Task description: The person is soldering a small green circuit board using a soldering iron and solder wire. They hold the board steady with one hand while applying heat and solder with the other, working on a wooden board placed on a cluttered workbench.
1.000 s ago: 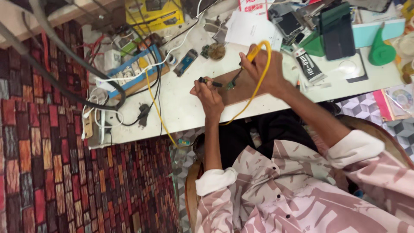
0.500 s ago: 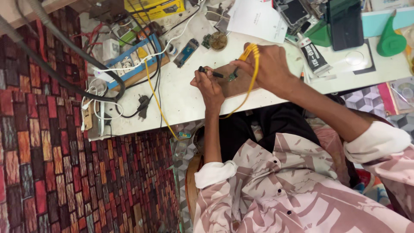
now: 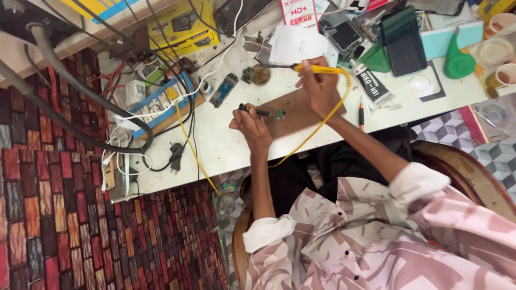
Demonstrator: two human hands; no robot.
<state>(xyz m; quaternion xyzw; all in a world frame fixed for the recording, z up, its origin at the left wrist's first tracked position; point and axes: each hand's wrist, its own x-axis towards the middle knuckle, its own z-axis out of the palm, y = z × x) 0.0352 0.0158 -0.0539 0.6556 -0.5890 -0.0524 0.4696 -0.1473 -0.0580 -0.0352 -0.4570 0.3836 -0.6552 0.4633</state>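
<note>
Here the left hand [image 3: 251, 124] is pinching tweezers [image 3: 257, 111] to steady the chip [image 3: 280, 114] on the board [image 3: 293, 113], while the right hand [image 3: 318, 85] is gripping the iron [image 3: 307, 68], tip resting in a far tin [image 3: 260, 74].

Pink-and-white patterned shirt, white rolled cuffs

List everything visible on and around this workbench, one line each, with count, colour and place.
soldering iron: one, yellow handle, in right hand, tip at small round tin
small round tin: one, brownish, beyond board
circuit board: one, green, on wooden board
wooden board: one, brown, desk centre
dark tool: one, black, in left hand
power strip: one, blue and white, desk left
box: one, yellow, far left
funnel-shaped thing: one, green, desk right
tube: one, black and white, right of board
left hand: one, gripping dark tool
right hand: one, gripping soldering iron
</note>
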